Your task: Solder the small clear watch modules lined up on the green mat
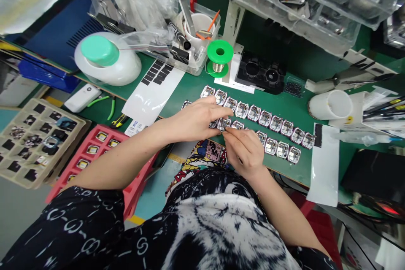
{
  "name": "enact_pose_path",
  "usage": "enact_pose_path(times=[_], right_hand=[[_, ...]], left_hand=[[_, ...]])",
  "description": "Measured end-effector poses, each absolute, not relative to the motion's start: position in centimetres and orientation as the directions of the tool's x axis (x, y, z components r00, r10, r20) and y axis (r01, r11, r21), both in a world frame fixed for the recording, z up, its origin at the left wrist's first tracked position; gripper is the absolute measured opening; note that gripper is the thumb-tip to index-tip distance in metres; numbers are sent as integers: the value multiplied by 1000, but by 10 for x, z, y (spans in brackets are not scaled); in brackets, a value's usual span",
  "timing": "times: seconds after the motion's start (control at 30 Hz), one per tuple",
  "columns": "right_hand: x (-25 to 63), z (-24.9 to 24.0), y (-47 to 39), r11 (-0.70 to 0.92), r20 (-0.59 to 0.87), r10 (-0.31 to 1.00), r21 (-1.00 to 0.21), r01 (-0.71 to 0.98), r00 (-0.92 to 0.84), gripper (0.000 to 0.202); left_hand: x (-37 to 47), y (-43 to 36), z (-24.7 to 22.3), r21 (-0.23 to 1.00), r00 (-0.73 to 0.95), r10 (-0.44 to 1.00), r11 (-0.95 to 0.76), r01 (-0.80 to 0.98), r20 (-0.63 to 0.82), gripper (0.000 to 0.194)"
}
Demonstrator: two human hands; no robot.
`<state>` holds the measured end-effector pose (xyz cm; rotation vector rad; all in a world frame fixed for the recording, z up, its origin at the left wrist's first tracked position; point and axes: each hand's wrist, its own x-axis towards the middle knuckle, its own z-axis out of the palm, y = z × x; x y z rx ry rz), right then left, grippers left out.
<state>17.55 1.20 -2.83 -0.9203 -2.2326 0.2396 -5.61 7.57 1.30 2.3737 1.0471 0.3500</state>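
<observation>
Two rows of small silver watch-like housings (254,113) run across the green bench mat (190,88). My left hand (198,119) reaches over the left end of the rows, its fingers bent down at one housing of the front row. My right hand (244,148) is beside it, thumb and fingers pinched round a small, thin dark thing too small to name, its tip at the same housing (224,124). The fingertips of both hands nearly meet. What lies under the left fingers is hidden.
A green solder spool (220,57) and a white sheet with black stickers (153,88) lie behind. A white bottle (107,61) stands back left, a white cup (330,104) at right. Left are a red tray (91,164) and a beige tray (38,143). Clear drawers (297,4) hang above.
</observation>
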Motion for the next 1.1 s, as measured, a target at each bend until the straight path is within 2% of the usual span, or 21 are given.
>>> enact_pose_path(times=[0.13,0.33,0.5,0.67,0.97,1.1], right_hand=[[174,-30,10,706,550,699,-434,559,-457,52],[174,-31,10,726,585,673,-408,553,-453,54],[173,-32,10,676,593,717,-463,573,-366,45],[174,-28,10,651,572,741,-484,584,-352,40],[173,-26,15,721,533,680,-363,590,-504,45],[173,-26,15,728,533,668,-325,603,-519,46]], left_hand=[[-56,76,14,540,668,744,-571,619,20,42],[-56,76,14,536,675,738,-578,615,21,41],[-56,76,13,536,674,739,-575,617,17,41],[-55,76,14,539,679,734,-581,609,24,40],[-56,77,14,541,684,729,-589,600,35,37],[-56,77,14,541,691,722,-594,596,32,36]])
